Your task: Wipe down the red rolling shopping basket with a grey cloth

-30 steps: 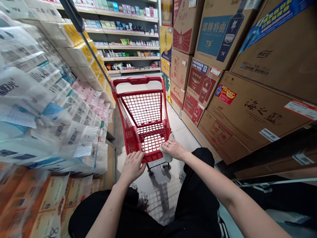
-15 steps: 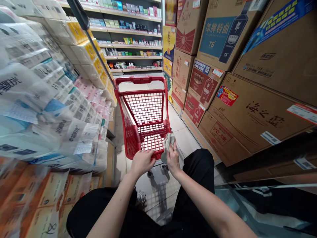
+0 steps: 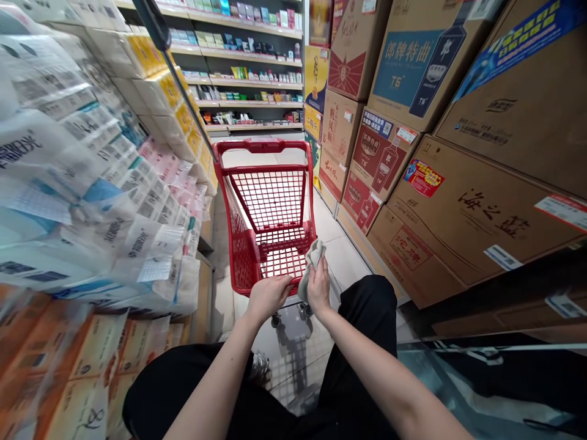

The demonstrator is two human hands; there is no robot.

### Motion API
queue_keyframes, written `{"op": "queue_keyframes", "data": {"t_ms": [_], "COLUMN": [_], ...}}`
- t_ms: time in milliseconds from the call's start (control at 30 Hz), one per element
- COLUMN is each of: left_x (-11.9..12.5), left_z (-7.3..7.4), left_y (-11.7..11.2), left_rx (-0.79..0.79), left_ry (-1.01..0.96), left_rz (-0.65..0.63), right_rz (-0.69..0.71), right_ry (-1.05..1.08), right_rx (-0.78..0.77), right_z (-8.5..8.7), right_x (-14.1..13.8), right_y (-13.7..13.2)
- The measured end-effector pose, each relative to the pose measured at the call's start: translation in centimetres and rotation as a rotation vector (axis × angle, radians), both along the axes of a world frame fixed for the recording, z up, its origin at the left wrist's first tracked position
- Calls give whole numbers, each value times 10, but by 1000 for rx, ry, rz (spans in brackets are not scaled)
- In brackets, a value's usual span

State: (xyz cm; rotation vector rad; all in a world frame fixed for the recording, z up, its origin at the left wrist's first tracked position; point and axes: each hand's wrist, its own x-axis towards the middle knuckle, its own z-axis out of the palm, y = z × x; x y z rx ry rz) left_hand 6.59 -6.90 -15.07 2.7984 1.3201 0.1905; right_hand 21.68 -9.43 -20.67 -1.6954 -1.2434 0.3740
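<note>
A red shopping cart (image 3: 268,229) with a grid basket stands upright in front of my knees. My left hand (image 3: 270,298) is closed over its near rim, fingers curled around the edge. At the cart's near right corner, my right hand (image 3: 319,286) holds a grey cloth (image 3: 312,260) against the side. The cloth is bunched, and part of it is covered by my fingers. A dark pole (image 3: 183,91) with a thick black upper part rises from the cart's far left corner.
Stacked tissue packs (image 3: 105,201) line the left side, with orange packs (image 3: 77,360) lower down. Cardboard cartons (image 3: 458,208) are piled on the right. Shelves of small goods (image 3: 247,82) stand at the back. Tile floor (image 3: 337,244) shows beside the cart.
My right hand has turned slightly and the cloth has shifted up and spread along the cart's corner. My left hand has moved slightly right along the rim, its fingers more curled.
</note>
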Motion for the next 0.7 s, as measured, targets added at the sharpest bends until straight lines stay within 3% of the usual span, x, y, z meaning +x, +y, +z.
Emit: {"op": "queue_keyframes", "data": {"t_ms": [100, 200, 400, 500, 600, 700], "left_x": [-1, -2, 0, 2, 5, 8], "left_z": [-1, -1, -1, 0, 1, 1], "left_y": [0, 0, 2, 2, 1, 1], "left_rx": [3, 15, 9, 2, -10, -22], "left_ry": [6, 5, 6, 8, 15, 7], "left_rz": [-10, -20, -10, -7, 8, 18], "right_rz": [-10, 7, 72, 127, 127, 56], "right_ry": [-11, -11, 98, 229, 341, 406], "right_rx": [23, 77, 56, 93, 143, 159], "right_z": [-15, -17, 18, 26, 17, -4], "right_x": [-19, -15, 33, 47, 43, 25], "right_y": [-21, -24, 33, 55, 52, 28]}}
